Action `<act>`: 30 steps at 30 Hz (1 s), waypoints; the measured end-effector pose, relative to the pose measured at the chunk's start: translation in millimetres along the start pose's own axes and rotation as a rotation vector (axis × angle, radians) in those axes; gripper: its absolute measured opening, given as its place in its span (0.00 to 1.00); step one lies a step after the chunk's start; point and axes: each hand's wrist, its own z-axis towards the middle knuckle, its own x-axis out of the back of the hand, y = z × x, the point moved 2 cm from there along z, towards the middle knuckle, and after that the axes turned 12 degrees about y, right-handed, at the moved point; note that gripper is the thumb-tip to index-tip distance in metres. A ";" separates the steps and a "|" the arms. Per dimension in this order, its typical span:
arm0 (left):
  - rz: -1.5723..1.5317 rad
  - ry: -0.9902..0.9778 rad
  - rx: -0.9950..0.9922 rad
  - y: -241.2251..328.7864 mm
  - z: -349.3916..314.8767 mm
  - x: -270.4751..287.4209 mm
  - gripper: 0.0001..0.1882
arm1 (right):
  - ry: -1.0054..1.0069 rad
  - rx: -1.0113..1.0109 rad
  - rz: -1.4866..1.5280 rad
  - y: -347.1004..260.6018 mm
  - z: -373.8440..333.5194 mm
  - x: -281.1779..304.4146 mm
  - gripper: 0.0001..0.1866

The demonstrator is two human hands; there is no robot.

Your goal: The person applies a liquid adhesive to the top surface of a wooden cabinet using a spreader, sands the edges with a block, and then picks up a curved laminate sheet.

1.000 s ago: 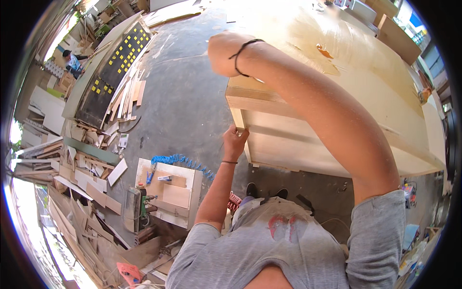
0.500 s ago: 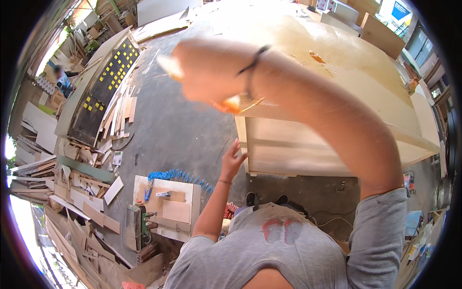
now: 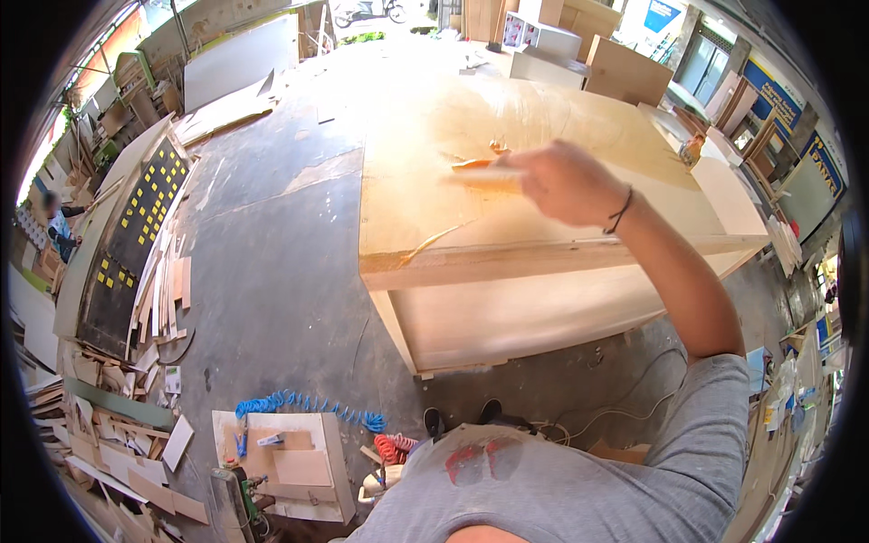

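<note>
The right hand (image 3: 568, 184) is raised over the top panel of a large pale plywood cabinet (image 3: 543, 299), fingers closed around a blurred, light-coloured tool (image 3: 484, 176) whose orange-tipped end points away from the wrist, toward the person's left. The blur hides what the tool is. Just beyond its tip, amber streaks of glue (image 3: 434, 242) lie on the panel, one running down toward the near edge below the hand. The left hand is out of view.

On the concrete floor (image 3: 272, 271) below and well to the left of the hand sit a coiled blue air hose (image 3: 308, 405), a small plywood board (image 3: 281, 462) carrying hand tools, and scattered offcuts (image 3: 154, 299).

The risks seem to lie in the wet-looking streak: being close to the edge, it could run over the front face and stain it. A fast sweep of the tool might also smear the streak unevenly or flick drops off. The hose and cables near the person's shoes (image 3: 462, 418) could catch a foot while the person leans in.
</note>
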 end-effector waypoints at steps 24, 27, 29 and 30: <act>-0.271 -0.116 -0.254 29.9 20.2 -34.5 0.10 | -0.191 0.313 0.194 -75.1 15.4 -20.4 0.16; -0.308 -0.227 0.045 60.6 27.1 -8.9 0.12 | -0.210 0.370 0.162 -83.1 -5.6 -19.5 0.15; -0.477 -0.195 0.277 58.8 33.0 -0.4 0.11 | -0.153 0.389 0.261 -84.4 -5.4 -3.6 0.14; -0.582 -0.116 0.293 33.3 49.2 -15.3 0.09 | -0.110 0.425 0.283 -83.6 -1.9 8.9 0.14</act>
